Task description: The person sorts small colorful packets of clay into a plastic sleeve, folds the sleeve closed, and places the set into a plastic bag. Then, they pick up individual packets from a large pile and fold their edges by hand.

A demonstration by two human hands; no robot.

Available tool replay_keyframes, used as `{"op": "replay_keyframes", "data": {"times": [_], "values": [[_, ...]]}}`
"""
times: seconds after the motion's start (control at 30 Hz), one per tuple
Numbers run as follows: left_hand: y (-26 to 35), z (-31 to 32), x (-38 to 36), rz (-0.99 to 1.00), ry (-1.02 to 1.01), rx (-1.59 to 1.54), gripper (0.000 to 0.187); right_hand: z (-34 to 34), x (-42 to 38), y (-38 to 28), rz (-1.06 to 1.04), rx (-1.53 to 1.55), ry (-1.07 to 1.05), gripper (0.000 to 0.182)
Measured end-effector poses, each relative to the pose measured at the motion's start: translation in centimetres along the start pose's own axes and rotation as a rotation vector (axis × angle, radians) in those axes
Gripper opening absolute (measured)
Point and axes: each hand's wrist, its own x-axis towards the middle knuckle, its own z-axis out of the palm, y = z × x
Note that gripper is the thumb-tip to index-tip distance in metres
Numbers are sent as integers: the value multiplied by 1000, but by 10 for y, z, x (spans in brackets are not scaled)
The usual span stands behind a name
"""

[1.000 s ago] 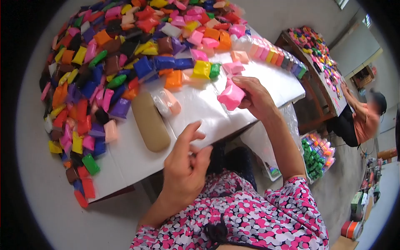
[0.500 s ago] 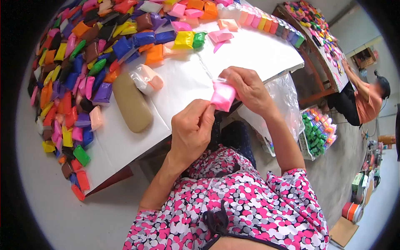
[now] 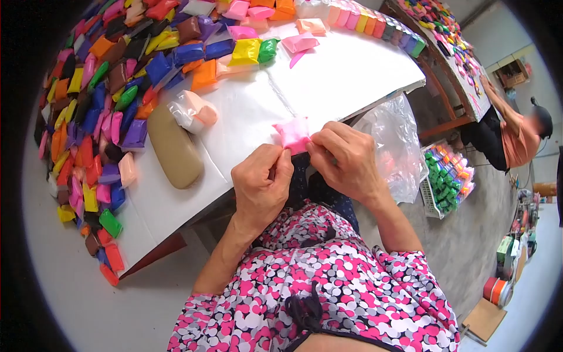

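Observation:
A small pink packet (image 3: 294,135) is held between both hands at the near edge of the white table (image 3: 246,111). My left hand (image 3: 262,179) is closed and pinches its lower left corner. My right hand (image 3: 345,158) is closed too, with thumb and fingertips on its right side. Left of the hands lies a smooth tan oblong block (image 3: 174,146), and beside it a clear bag with peach-coloured contents (image 3: 193,111). A pink packet (image 3: 300,42) and a thin pink piece (image 3: 298,57) lie farther back on the table.
Many coloured packets (image 3: 126,94) cover the table's left and back. A row of coloured packets (image 3: 366,24) lines the back right edge. Beyond a clear plastic bag (image 3: 390,141) stands a white basket (image 3: 431,193) of packets. A co-worker (image 3: 516,138) is at another table (image 3: 440,44).
The pink packet has moved left and turned, so its corners now spread out. My right hand has shifted down from its top edge to its right side. The whole view has shifted slightly.

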Motion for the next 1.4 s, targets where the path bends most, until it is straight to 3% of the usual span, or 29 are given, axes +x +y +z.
{"op": "replay_keyframes", "data": {"times": [0.13, 0.3, 0.63, 0.93, 1.23, 1.33, 1.4], "values": [[-4, 5, -4, 49, 82, 58, 17, 4, -5, 0, -91, -83, 67, 16], [1, -2, 1, 67, -38, 181, 12, 13, -11, 9, -93, -33, 110, 16], [-4, 0, 5, 174, -108, 249, 15, 6, -10, 7, -39, -38, -65, 20], [-8, 10, -7, 252, 45, 204, 15, 6, -18, 15, -170, -37, -60, 18], [-11, 11, -19, 306, 73, 211, 15, 3, -26, 10, -240, -112, -89, 21], [-15, 11, -29, 192, 44, 129, 6, 3, -26, 10, -244, -87, -80, 23], [-7, 4, -30, -138, -94, -130, 6, 1, -24, 14, -250, -70, -79, 26]]}}
